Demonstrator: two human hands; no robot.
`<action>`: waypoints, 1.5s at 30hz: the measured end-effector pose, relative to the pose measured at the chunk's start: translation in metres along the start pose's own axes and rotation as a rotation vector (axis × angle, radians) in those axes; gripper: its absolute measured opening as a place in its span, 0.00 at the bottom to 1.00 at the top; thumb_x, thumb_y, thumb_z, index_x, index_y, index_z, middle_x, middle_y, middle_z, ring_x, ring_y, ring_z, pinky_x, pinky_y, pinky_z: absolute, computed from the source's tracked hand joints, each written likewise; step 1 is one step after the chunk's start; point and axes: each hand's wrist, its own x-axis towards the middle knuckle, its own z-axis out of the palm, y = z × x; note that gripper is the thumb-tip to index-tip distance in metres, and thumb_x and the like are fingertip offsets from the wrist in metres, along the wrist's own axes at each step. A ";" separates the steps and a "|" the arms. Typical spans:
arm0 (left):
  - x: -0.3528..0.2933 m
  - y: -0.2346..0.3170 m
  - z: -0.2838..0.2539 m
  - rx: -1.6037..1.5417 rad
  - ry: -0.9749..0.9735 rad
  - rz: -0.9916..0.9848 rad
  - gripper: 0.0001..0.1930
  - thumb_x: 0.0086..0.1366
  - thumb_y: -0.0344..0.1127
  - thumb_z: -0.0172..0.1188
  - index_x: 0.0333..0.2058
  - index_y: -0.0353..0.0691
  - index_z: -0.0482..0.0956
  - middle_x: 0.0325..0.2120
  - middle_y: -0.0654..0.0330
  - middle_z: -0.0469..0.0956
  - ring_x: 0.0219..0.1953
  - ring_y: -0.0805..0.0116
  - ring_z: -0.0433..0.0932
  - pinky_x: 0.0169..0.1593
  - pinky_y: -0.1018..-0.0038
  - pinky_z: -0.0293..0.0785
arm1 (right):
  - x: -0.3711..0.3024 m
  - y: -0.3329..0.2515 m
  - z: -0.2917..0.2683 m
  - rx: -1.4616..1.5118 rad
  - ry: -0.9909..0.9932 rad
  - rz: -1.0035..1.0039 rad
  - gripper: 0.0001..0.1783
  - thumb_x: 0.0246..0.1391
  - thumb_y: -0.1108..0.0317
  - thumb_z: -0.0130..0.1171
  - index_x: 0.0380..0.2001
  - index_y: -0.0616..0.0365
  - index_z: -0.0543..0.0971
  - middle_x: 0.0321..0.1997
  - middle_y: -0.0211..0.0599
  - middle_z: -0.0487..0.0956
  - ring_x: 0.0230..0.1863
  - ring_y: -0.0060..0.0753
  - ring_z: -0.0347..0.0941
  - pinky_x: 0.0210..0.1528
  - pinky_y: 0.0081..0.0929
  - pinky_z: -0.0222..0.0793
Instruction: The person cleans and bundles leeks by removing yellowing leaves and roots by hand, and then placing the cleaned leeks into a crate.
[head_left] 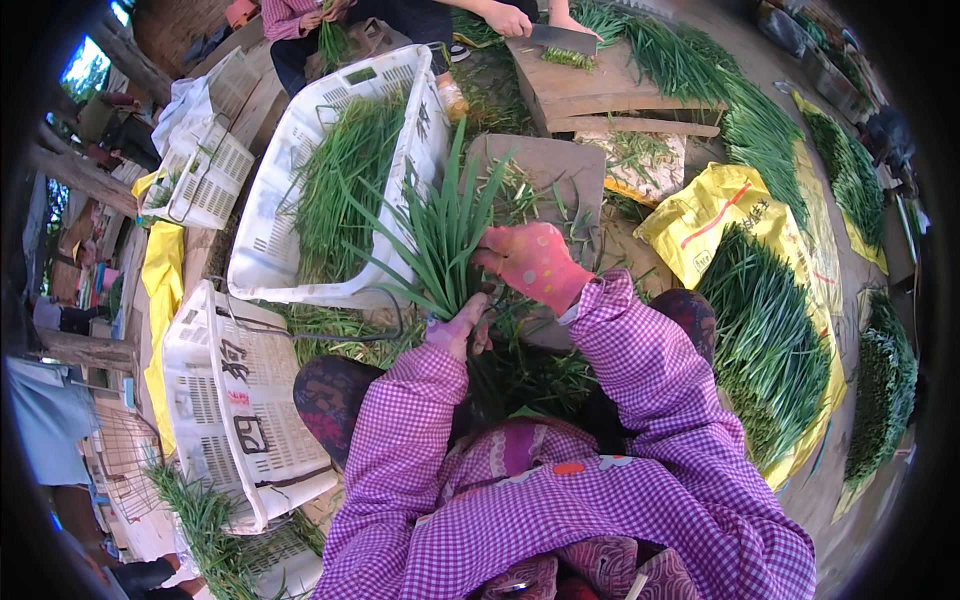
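Observation:
A fanned bunch of long flat green leaves, apparently garlic chives, stands out from my left hand, which is closed around its lower end. My right hand, in a pink dotted glove, is at the right side of the same bunch. Its fingers are curled against the leaves, with the tips partly hidden. Below my hands, between my knees, lies a dark heap of loose greens. Just beyond the bunch, a white plastic crate contains more long chives.
An overturned-looking white crate stands at left. Neat chive piles lie on yellow sacks at right. Ahead, a co-worker's hand holds a cleaver over a wooden board. Another person holds greens at the top left.

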 end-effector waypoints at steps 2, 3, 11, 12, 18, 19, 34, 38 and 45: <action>0.011 -0.029 -0.015 -0.169 0.075 -0.005 0.22 0.66 0.49 0.43 0.43 0.32 0.71 0.11 0.61 0.63 0.11 0.70 0.60 0.20 0.72 0.66 | 0.001 0.005 0.000 0.074 0.040 0.000 0.14 0.47 0.59 0.57 0.39 0.47 0.78 0.26 0.43 0.77 0.29 0.48 0.74 0.30 0.38 0.70; 0.015 -0.037 -0.020 -0.254 0.111 -0.008 0.23 0.66 0.50 0.43 0.42 0.33 0.71 0.11 0.62 0.63 0.11 0.71 0.60 0.20 0.73 0.65 | 0.001 0.009 0.001 0.034 0.022 0.026 0.14 0.47 0.61 0.57 0.39 0.48 0.78 0.25 0.43 0.77 0.28 0.46 0.74 0.29 0.37 0.70; -0.006 0.009 -0.010 -0.266 0.083 0.052 0.19 0.60 0.45 0.55 0.39 0.32 0.75 0.08 0.63 0.63 0.09 0.71 0.60 0.17 0.73 0.66 | 0.002 0.032 -0.001 0.854 -0.186 0.379 0.10 0.48 0.68 0.55 0.34 0.57 0.79 0.20 0.35 0.76 0.24 0.31 0.75 0.24 0.26 0.70; -0.006 0.009 -0.012 -0.259 0.074 0.062 0.19 0.59 0.45 0.55 0.40 0.33 0.75 0.08 0.64 0.63 0.09 0.72 0.59 0.17 0.73 0.66 | 0.003 0.032 -0.005 0.907 -0.122 0.405 0.09 0.48 0.69 0.55 0.34 0.59 0.78 0.20 0.33 0.76 0.24 0.28 0.74 0.23 0.25 0.69; -0.010 0.013 -0.011 -0.250 0.145 0.052 0.15 0.61 0.43 0.53 0.40 0.37 0.75 0.08 0.66 0.61 0.10 0.73 0.57 0.18 0.73 0.63 | 0.011 0.068 -0.047 1.052 0.372 0.370 0.09 0.50 0.74 0.55 0.36 0.65 0.76 0.29 0.33 0.76 0.25 0.23 0.71 0.27 0.20 0.69; -0.010 0.013 -0.012 -0.264 0.175 0.035 0.15 0.61 0.42 0.53 0.40 0.37 0.75 0.08 0.66 0.61 0.10 0.73 0.57 0.18 0.73 0.63 | 0.010 0.065 -0.052 0.993 0.420 0.291 0.09 0.51 0.74 0.55 0.37 0.64 0.76 0.30 0.33 0.76 0.28 0.23 0.71 0.30 0.20 0.70; -0.010 0.014 -0.019 -0.353 0.046 0.057 0.16 0.60 0.42 0.55 0.42 0.36 0.74 0.07 0.66 0.63 0.08 0.74 0.59 0.17 0.74 0.64 | -0.003 0.045 -0.048 0.145 -0.362 -0.032 0.15 0.49 0.59 0.57 0.36 0.56 0.78 0.36 0.40 0.77 0.40 0.43 0.73 0.44 0.35 0.68; -0.010 0.015 -0.022 -0.348 0.041 0.142 0.17 0.60 0.42 0.55 0.41 0.35 0.73 0.08 0.66 0.64 0.08 0.74 0.59 0.17 0.75 0.63 | -0.006 0.045 -0.044 0.504 -0.334 0.024 0.10 0.49 0.69 0.58 0.34 0.60 0.78 0.32 0.37 0.77 0.38 0.31 0.73 0.41 0.27 0.68; -0.013 0.012 -0.020 -0.332 -0.026 0.133 0.19 0.58 0.41 0.57 0.43 0.32 0.74 0.08 0.65 0.64 0.09 0.74 0.60 0.18 0.74 0.64 | 0.007 0.061 -0.025 1.205 0.171 0.340 0.13 0.49 0.69 0.59 0.40 0.55 0.77 0.28 0.31 0.76 0.33 0.25 0.73 0.39 0.24 0.68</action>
